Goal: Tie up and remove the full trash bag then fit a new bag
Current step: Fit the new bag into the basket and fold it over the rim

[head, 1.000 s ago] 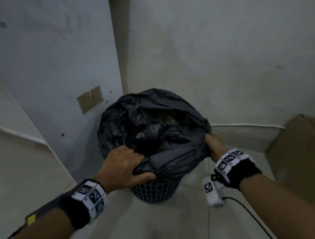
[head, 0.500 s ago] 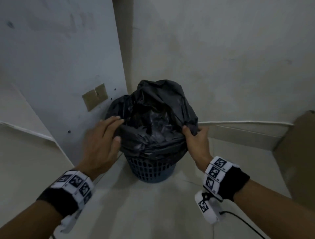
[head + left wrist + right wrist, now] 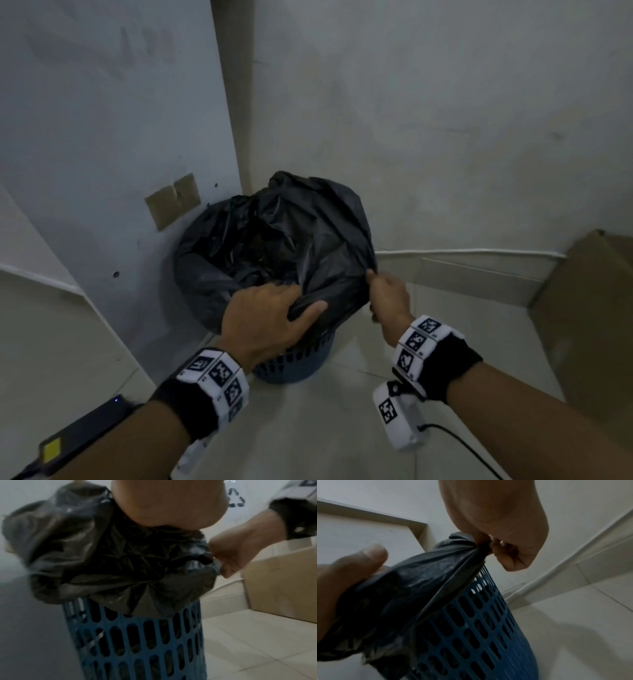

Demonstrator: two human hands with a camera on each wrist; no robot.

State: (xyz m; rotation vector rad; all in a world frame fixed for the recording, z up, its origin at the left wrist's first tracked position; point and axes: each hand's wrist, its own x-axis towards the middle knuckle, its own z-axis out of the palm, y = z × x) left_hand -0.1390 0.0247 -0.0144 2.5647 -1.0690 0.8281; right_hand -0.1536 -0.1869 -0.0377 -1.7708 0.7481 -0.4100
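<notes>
A black trash bag [image 3: 274,246] bulges out of a blue slotted bin [image 3: 294,363] standing in a wall corner. My left hand [image 3: 270,315] grips the bag's near rim, thumb over the plastic and fingers tucked into the fold. My right hand [image 3: 387,291] pinches the bag's right edge and pulls it taut. In the right wrist view the right hand [image 3: 501,550] holds a gathered fold of the bag [image 3: 419,582] above the bin [image 3: 479,635], with the left thumb [image 3: 368,555] on the plastic. The left wrist view shows the bag [image 3: 102,561] draped over the bin [image 3: 137,642].
The bin stands between a grey panel [image 3: 102,137] on the left and a white wall [image 3: 445,120] behind. A cardboard box [image 3: 589,325] leans at the right. Tiled floor [image 3: 325,428] lies in front, with a cable [image 3: 459,445] trailing from my right wrist.
My left hand moved from the bag's left side to its near rim and took hold of it. My right hand kept its pinch on the right edge.
</notes>
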